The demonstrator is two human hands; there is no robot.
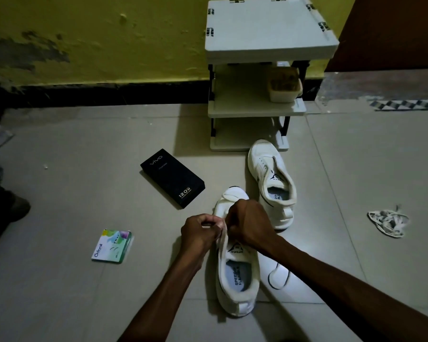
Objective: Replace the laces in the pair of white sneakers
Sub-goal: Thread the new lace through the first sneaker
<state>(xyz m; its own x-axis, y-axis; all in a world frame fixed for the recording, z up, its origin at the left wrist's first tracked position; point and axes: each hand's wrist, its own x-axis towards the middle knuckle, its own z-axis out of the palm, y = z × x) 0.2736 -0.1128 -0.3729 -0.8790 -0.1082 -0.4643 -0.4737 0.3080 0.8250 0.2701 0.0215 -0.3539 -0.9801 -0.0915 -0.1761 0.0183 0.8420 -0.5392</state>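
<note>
Pale tiled floor [84, 144] fills a dim room and meets a yellow-green wall [109, 45] with patchy, peeling paint. On the tiles in front of the person lies the near sneaker [237, 287], white with a dark sole edge, toe pointing away, its printed insole and logo tongue showing. Both hands work at its front eyelet area. The left hand [199, 232] has its fingers curled and pinches a white lace [222, 236] that runs down to the shoe's collar. The right hand [248, 224] is balled tight over the tongue; what it holds is hidden beneath it.

The far sneaker [269, 174] lies just beyond and to the right, toe toward the rack, with bare eyelets and no lace. A thin dark cord [278, 277] loops on the floor just right of the near sneaker. Well apart to the right sits a tangled bundle of loose laces [387, 223], whitish with dark flecks.

A white three-tier rack [269, 28] stands against the wall. On its middle shelf is a pale tub [283, 88] with brownish contents too dim to identify. A closed black box [172, 177] lies left of the sneakers, and a flat Odonil packet [111, 246] lies nearer, further left.
</note>
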